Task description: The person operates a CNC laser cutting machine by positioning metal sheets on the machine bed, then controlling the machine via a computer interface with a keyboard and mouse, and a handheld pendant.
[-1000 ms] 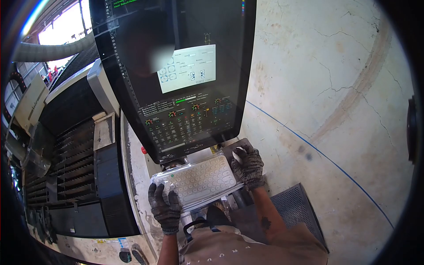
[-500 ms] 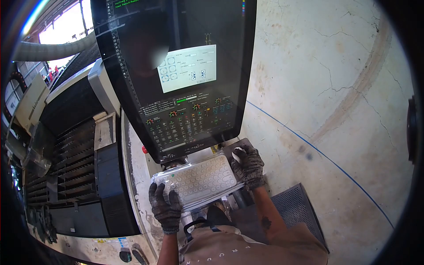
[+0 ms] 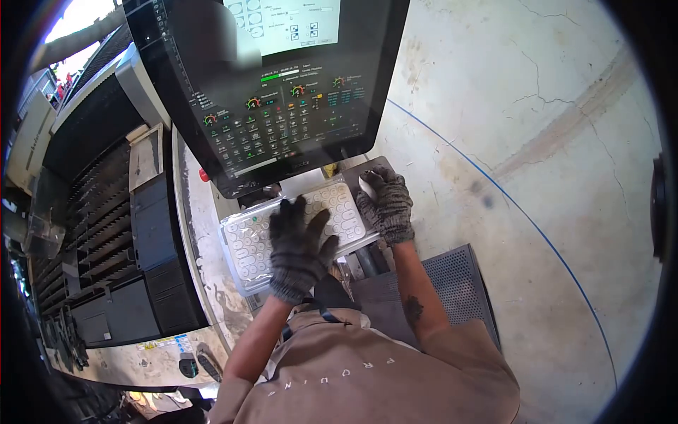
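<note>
My left hand (image 3: 296,247), in a dark knitted work glove, is over the middle of the white keyboard (image 3: 247,251) with its fingers apart. It looks slightly blurred and hides some of the round keys. Clear plastic film covers the keyboard. To its right, my gloved right hand (image 3: 388,205) is wrapped over a white computer mouse (image 3: 366,186), which rests on a dark pad (image 3: 353,172). Above both hands stands a large monitor (image 3: 332,134), showing a pale dialog window (image 3: 282,32) and rows of small icons with round gauges.
At left is a large machine with a slatted bed (image 3: 92,233) and a pale frame edge (image 3: 205,261). A red button (image 3: 204,174) sits by the monitor's lower left corner. A perforated metal step (image 3: 452,283) lies at right, and a blue hose (image 3: 522,208) crosses the concrete floor.
My left hand has moved right, from the keyboard's left front edge to over its middle keys. My right hand stays on the mouse. The view has tilted downward.
</note>
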Motion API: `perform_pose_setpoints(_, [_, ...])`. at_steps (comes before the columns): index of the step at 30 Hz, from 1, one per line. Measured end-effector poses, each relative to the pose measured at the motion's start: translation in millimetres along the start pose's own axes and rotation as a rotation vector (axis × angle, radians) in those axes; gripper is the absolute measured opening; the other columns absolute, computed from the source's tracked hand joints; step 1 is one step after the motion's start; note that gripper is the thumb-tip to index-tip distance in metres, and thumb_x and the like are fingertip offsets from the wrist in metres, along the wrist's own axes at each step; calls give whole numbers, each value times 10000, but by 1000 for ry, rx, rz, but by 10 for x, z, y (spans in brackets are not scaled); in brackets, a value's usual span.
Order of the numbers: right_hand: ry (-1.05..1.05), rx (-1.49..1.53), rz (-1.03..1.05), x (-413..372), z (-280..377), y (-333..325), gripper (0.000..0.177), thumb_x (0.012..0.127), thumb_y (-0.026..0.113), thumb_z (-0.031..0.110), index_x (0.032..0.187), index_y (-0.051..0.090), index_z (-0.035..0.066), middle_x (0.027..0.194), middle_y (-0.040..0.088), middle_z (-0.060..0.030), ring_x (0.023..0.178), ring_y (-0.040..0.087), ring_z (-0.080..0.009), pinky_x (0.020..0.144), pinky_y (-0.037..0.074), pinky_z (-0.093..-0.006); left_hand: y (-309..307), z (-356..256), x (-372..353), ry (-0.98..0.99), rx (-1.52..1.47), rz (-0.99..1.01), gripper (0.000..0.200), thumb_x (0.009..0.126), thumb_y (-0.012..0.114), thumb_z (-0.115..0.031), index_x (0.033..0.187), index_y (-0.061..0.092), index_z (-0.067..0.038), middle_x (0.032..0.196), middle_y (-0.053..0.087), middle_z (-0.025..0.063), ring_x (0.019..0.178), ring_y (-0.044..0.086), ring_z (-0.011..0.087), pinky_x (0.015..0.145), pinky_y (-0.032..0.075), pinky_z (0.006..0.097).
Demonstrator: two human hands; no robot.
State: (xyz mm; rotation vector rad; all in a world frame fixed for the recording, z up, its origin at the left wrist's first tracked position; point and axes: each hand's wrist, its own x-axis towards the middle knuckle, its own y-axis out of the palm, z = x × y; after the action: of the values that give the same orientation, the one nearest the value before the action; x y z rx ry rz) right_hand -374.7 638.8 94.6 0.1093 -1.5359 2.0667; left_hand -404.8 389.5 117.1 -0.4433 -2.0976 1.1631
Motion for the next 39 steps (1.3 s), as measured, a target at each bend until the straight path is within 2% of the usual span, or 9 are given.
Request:
perform_pose_setpoints(4, [-39,-22,-15,2,-15,-20,473,859,790,311,1306,737,166,1391,671,-121,1273,617,-361,1106,502,-480,272,-103,301,4,41,77,602,882,765,-466,1411,676,-194,1600,472,236,1531,361,474,1248,263,625])
perform_pose_setpoints(6, [5,-13,45,4,-18,-9,522,931,721,498,1363,716,204,1473,632,-125,1345,584,-348,1154,434,-538,302,-132,353,3,50,68,603,879,771,-466,1409,680,-193,1603,470,237,1532,361,474,1247,268,623])
perform_pose_setpoints(10, [26,4,56,-4,-2,-42,524,931,717,506,1363,717,209,1475,637,-131,1352,581,-349,1161,435,-538,268,-3,241,-64,5,38,572,880,775,-457,1376,700,-182,1587,485,229,1519,375,470,1241,287,608])
perform_pose_setpoints(11, [29,6,57,1,4,-47,524,931,717,506,1363,717,209,1475,637,-131,1352,581,-349,1161,435,-538,234,37,185,-72,24,23,570,880,775,-455,1373,701,-179,1582,487,226,1515,379,466,1239,292,608])
perform_pose_setpoints(13, [-17,-38,-13,-1,22,-32,491,872,788,347,1323,734,161,1389,671,-140,1278,610,-366,1117,498,-474,155,105,75,-81,54,0,565,879,773,-453,1366,702,-175,1565,493,215,1506,386,456,1238,287,610])
perform_pose_setpoints(18, [-14,-44,8,23,-16,16,469,874,775,345,1299,742,150,1382,674,-143,1256,614,-372,1101,504,-486,70,100,-141,-113,71,37,585,889,760,-471,1393,692,-182,1577,479,214,1504,386,456,1249,257,613])
perform_pose_setpoints(27, [-25,-49,-11,10,-18,22,473,864,774,337,1301,740,158,1372,681,-142,1246,626,-380,1091,505,-491,164,-13,47,-115,73,37,620,907,743,-482,1451,661,-197,1617,437,231,1523,359,466,1254,235,626])
perform_pose_setpoints(34, [-18,-40,-24,19,-7,-2,472,867,777,344,1299,743,157,1390,676,-147,1257,625,-378,1101,498,-489,167,63,-78,-113,78,-9,600,899,750,-469,1413,678,-168,1594,469,221,1522,374,451,1248,238,629])
perform_pose_setpoints(39, [-47,-42,-39,16,-36,32,450,868,780,346,1270,758,146,1354,694,-152,1239,630,-376,1094,503,-487,71,115,-159,-214,127,-78,584,897,751,-464,1375,710,-132,1568,500,225,1509,392,437,1252,253,596])
